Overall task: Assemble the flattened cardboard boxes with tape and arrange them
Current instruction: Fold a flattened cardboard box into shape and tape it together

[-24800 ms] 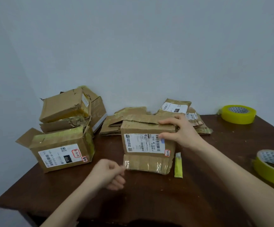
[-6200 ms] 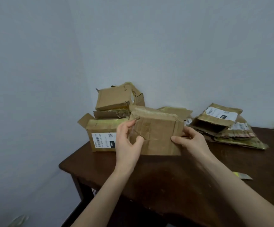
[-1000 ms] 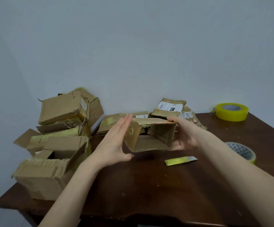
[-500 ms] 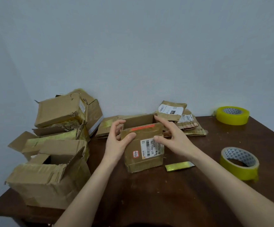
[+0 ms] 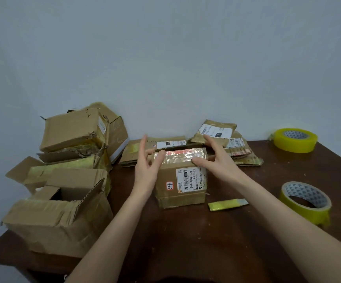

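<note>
Touching one box [image 5: 177, 190]: left hand [image 5: 145, 170], right hand [image 5: 216, 160]; two tape rolls [image 5: 294, 144] [image 5: 305, 212] nearby.

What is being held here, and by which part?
Nothing clearly gripped: left hand and right hand steady the small box, thumbs pressing the ends of its taped top flap.

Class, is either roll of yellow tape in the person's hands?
No, the near roll and the far roll both lie on the table, untouched.

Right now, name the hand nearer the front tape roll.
Right. The right hand is at the box's right end, toward the front tape roll; the left hand at its left end.
</note>
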